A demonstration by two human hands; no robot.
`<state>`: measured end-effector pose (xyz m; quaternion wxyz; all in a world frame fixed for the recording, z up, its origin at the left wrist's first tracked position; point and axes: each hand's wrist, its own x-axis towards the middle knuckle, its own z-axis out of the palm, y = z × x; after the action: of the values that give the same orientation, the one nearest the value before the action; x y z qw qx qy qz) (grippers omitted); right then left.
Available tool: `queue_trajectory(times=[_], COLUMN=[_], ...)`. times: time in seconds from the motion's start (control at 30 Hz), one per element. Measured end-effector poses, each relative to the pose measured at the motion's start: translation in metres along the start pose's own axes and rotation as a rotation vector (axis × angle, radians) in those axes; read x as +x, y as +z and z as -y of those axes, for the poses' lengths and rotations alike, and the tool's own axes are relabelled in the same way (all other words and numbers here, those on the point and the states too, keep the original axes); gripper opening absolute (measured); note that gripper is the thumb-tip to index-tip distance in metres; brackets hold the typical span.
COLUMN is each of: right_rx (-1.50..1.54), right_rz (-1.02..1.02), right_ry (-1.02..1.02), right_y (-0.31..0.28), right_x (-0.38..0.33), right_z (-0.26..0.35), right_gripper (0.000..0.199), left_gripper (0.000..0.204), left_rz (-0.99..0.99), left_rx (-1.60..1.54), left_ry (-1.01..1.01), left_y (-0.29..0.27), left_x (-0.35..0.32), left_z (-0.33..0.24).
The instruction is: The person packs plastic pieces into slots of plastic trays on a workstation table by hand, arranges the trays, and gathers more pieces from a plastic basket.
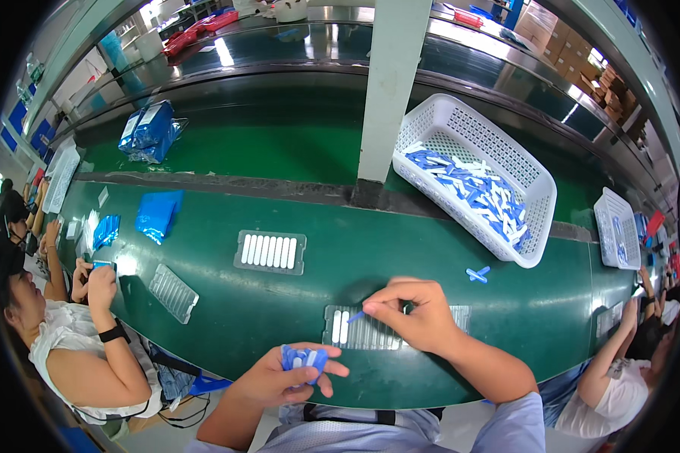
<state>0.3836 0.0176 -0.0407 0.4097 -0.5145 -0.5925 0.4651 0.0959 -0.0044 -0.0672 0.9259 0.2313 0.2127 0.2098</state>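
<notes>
My left hand [268, 381] is closed around a bunch of small blue and white stick-shaped pieces [307, 361], near the table's front edge. Between thumb and forefinger, my right hand [419, 317] pinches one slim blue piece [356, 316]. Its end hangs over the left part of a clear slotted plastic tray [374, 338]. White pieces [340, 328] lie side by side in that tray's leftmost slots; the slots to their right look unfilled. My right hand and wrist hide part of the tray's right side.
A white perforated basket [540, 249] of blue and white pieces stands at right, beside a post [393, 90]. Two crossed blue pieces [477, 274] lie nearby. Left are a filled tray [270, 251], an empty tray [174, 293] and blue packets [159, 215]. People work at both sides.
</notes>
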Motion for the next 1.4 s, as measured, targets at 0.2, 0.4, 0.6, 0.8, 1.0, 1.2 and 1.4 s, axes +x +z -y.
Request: queue_trajectory(times=[0.2, 0.4, 0.6, 0.8, 1.0, 1.2, 1.4], right_rx=[-0.080, -0.651, -0.528, -0.055, 0.097, -0.058, -0.026], right_rz=[0.333, 0.331, 0.230, 0.266, 0.234, 0.387, 0.379], right_ry=[0.134, -0.227, -0.229, -0.089, 0.054, -0.041, 0.111], right_y=[0.000, 0.011, 0.008, 0.017, 0.002, 0.011, -0.015], right_x=[0.012, 0.018, 0.006, -0.010, -0.006, -0.008, 0.013], right_z=[0.007, -0.005, 0.014, 0.006, 0.001, 0.008, -0.006], right_gripper=[0.015, 0.021, 0.024, 0.014, 0.012, 0.010, 0.012], left_gripper=[0.046, 0.044, 0.038, 0.036, 0.031, 0.027, 0.028], left_rz=[-0.264, -0.155, -0.155, -0.156, -0.242, -0.269, -0.367], left_rx=[-0.027, -0.129, -0.056, 0.032, 0.088, 0.132, 0.144], left_ry=[0.042, 0.028, 0.024, -0.041, 0.007, -0.019, 0.024], left_y=[-0.010, -0.006, -0.004, 0.008, 0.005, 0.012, 0.006], left_x=[0.000, 0.003, 0.007, 0.019, 0.015, 0.016, 0.010], left_z=[0.000, 0.003, 0.003, 0.008, 0.008, 0.012, 0.012])
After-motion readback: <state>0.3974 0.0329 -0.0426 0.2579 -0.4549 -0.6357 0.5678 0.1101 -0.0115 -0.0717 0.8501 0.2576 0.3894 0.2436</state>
